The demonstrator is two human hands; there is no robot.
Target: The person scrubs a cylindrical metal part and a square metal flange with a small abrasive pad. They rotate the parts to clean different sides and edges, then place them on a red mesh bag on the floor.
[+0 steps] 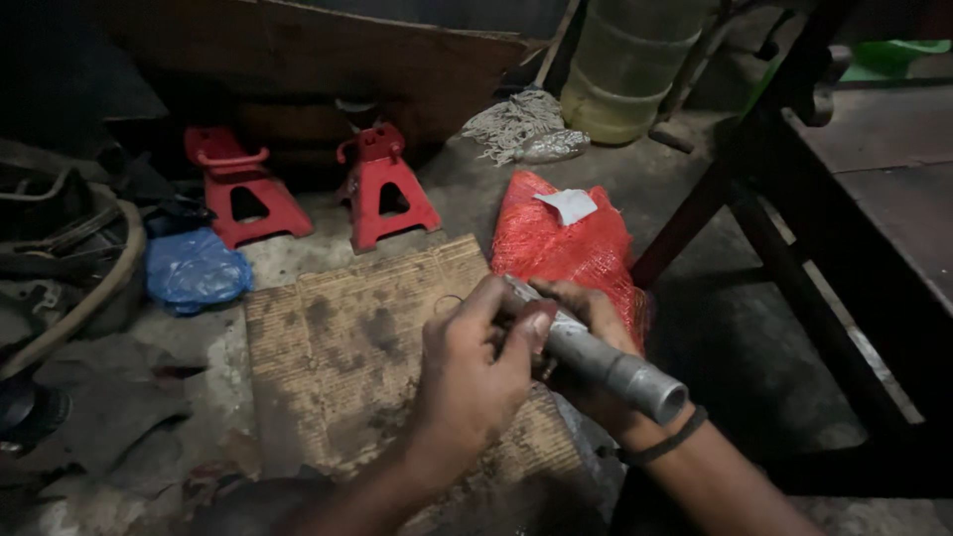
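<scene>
metal tube gripped in both hands over stained cardboard

a grey metal tube (606, 362) is held in both hands, low in the centre of the view. the right hand (586, 357) is wrapped under it from behind, closed on its middle; a dark band is worn at that wrist. the left hand (472, 372) is closed around the tube's far end, fingers pinched there, so that end is hidden. the tube's long axis is laid from upper left to lower right, with the open round end pointed down-right, toward the camera and clear of both hands. the left hand is nearer the hidden far end, the right nearer the open end. beneath, a stained cardboard sheet (347, 337) is spread on the floor. just beyond the hands a red mesh sack (561, 243) is seen, contents not discernible. left, a blue plastic bag (196, 270), bunched. further back, two red jack stands (318, 189) and a yellowish translucent drum (625, 74), contents cannot be told.
</scene>
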